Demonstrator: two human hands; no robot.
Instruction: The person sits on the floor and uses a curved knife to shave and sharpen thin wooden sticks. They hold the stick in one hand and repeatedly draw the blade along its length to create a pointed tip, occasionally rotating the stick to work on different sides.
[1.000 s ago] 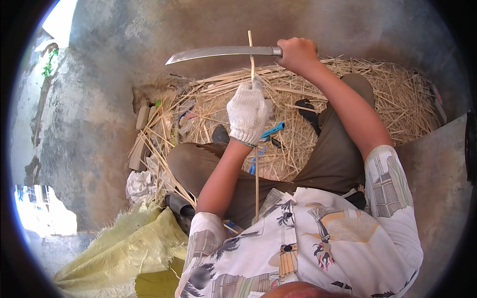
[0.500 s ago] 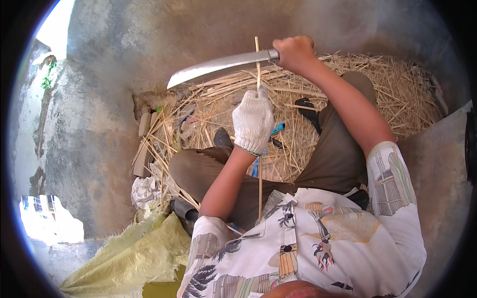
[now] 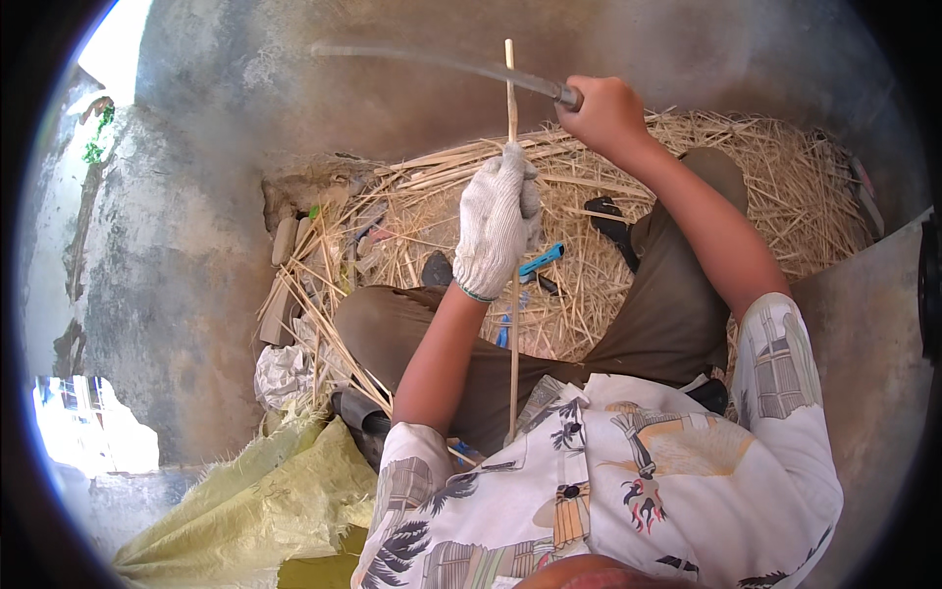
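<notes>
My left hand point(image 3: 496, 221), in a white knitted glove, is closed around a thin pale wooden stick point(image 3: 514, 368). The stick stands in line with my body, its lower end near my shirt and its top beyond the glove. My bare right hand point(image 3: 606, 116) grips the handle of a machete point(image 3: 461, 64). Its long blade points left and crosses the stick close to the top; the far part is smeared by motion. Whether the edge touches the stick I cannot tell.
Straw-like shavings and split strips point(image 3: 785, 196) cover the floor beyond my crossed legs. A blue-handled tool point(image 3: 542, 259) lies between my legs. At left are a yellow-green woven sack point(image 3: 265, 501) and a crumpled pale bag point(image 3: 285, 375). A concrete wall point(image 3: 177, 255) stands close by.
The machete has moved away from me along the stick and its blade has turned edge-on. My gloved hand has tilted and shifted slightly, and the stick's top reaches farther out.
</notes>
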